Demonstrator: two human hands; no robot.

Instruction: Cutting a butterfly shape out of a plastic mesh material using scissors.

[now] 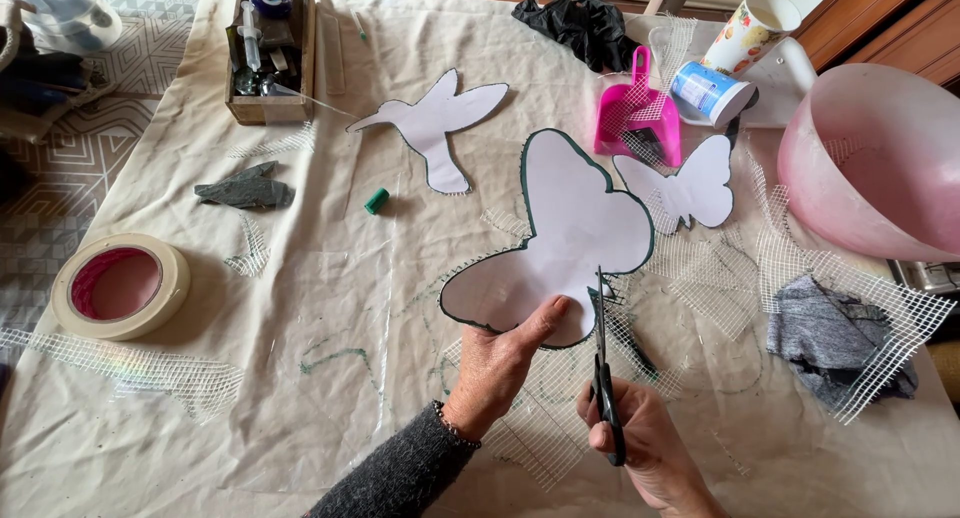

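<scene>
— What is the left hand [497, 363] doing?
— Its thumb and fingers pinch the big white butterfly cutout [560, 243] near the table's [300, 378] front edge.
— And the right hand [640, 443]?
— Its fingers are curled through the black scissors [603, 373] (blades at the mesh edge).

Table w/ beige cloth [330, 308], tape roll [120, 285], pink bowl [880, 168], mesh scraps [715, 278], wooden box [268, 53]
</scene>
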